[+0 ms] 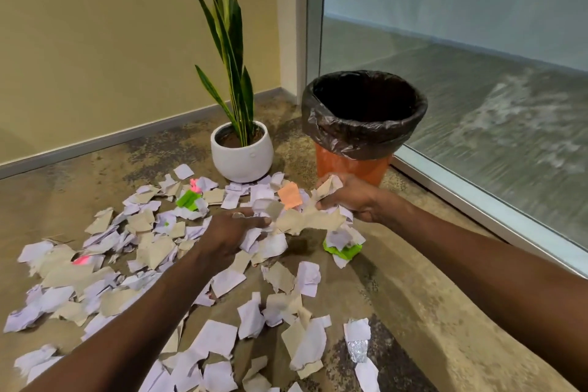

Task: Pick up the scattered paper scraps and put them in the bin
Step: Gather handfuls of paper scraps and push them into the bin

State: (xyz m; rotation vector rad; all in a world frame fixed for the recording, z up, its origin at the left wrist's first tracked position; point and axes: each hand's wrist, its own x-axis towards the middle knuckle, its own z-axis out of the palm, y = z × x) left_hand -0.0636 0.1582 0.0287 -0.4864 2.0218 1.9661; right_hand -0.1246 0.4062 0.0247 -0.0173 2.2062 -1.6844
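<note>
Several white, brown and coloured paper scraps (152, 251) lie spread over the floor in front of me. An orange bin (351, 165) lined with a dark plastic bag (362, 137) stands open at the back right, by the glass wall. My right hand (353, 197) is just in front of the bin, closed on a bunch of brown and white scraps (318, 213). My left hand (229, 232) reaches palm down into the pile, its fingers gripping the other end of the same bunch.
A white pot (241, 156) with a tall snake plant (229, 51) stands left of the bin. A glass wall with a metal frame (477, 200) runs along the right. Crumpled green paper (343, 251) and a foil scrap (358, 350) lie on the right.
</note>
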